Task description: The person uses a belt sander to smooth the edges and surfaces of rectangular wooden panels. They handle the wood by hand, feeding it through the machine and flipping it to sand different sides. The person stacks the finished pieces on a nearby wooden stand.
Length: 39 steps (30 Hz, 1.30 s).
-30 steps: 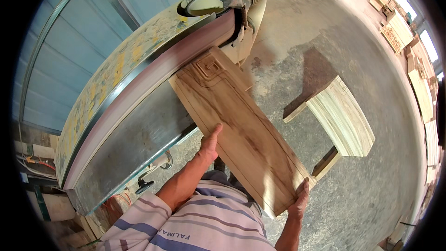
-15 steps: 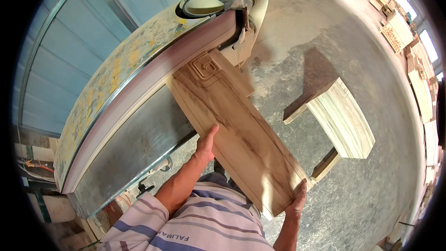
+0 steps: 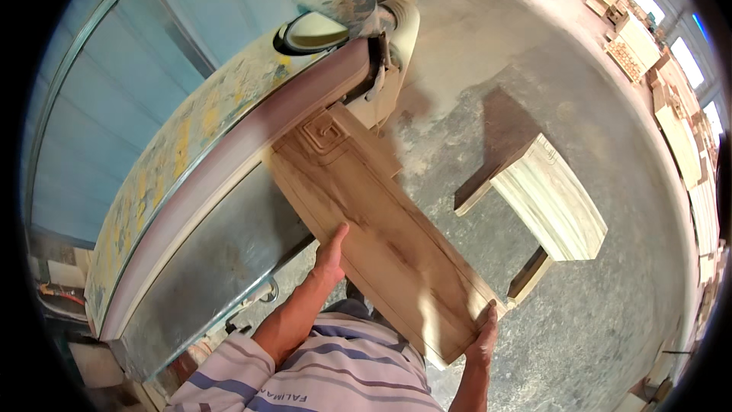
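Note:
A long carved wooden panel (image 3: 381, 233) with a square spiral motif at its far end lies tilted, its far left edge against the pinkish sanding belt (image 3: 252, 145) of a large belt sander (image 3: 191, 137). My left hand (image 3: 329, 258) rests flat on the panel's left edge, about halfway along it. My right hand (image 3: 483, 336) grips the near right corner of the panel. Both hands hold the panel.
A stack of pale wooden boards (image 3: 557, 198) sits on a low stand to the right on the dusty concrete floor (image 3: 610, 313). More stacked wood pieces (image 3: 671, 107) line the far right. The sander's grey metal side panel (image 3: 206, 275) is beside my left arm.
The panel has slid slightly along the belt toward the sander's far end; both hands kept their grip and moved with it.

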Available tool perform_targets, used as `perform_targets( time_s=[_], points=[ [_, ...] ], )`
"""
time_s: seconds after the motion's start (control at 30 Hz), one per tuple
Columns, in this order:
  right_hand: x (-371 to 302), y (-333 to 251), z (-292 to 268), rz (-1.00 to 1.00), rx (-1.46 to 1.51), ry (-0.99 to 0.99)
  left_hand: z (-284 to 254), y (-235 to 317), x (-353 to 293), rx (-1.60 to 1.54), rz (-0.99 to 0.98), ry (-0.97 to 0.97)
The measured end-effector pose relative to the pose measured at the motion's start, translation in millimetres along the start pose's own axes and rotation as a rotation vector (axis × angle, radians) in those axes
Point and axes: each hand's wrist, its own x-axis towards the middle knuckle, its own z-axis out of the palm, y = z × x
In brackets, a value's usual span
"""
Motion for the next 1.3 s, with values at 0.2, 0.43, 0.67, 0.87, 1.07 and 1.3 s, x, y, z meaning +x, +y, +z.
perform_targets(
  time_s=[0.2, 0.43, 0.67, 0.87, 1.07, 1.3],
  points=[
    [-0.5, -0.4, 0.2, -0.020, 0.048, 0.005, 7.7, 1.1, -3.7, 0.012, -0.002, -0.058],
    [7.4, 6.3, -12.2, -0.048, 0.004, 0.057, 0.6, -1.7, 1.7, 0.006, 0.001, -0.027],
    [16.9, 17.2, -25.6, -0.064, 0.013, -0.009, -3.6, 0.2, 1.7, 0.029, 0.022, -0.107],
    [6.7, 11.3, -10.9, -0.094, -0.015, 0.051, -13.4, 2.0, 13.4, 0.068, 0.075, -0.075],
    [8.2, 16.3, -37.3, -0.335, -0.337, 0.191, 0.2, -3.9, -5.7, 0.115, 0.041, -0.327],
    [7.2, -16.8, -2.1, -0.493, 0.148, 0.423, 60.0, 34.0, -43.0, 0.159, 0.091, -0.443]
  ],
)
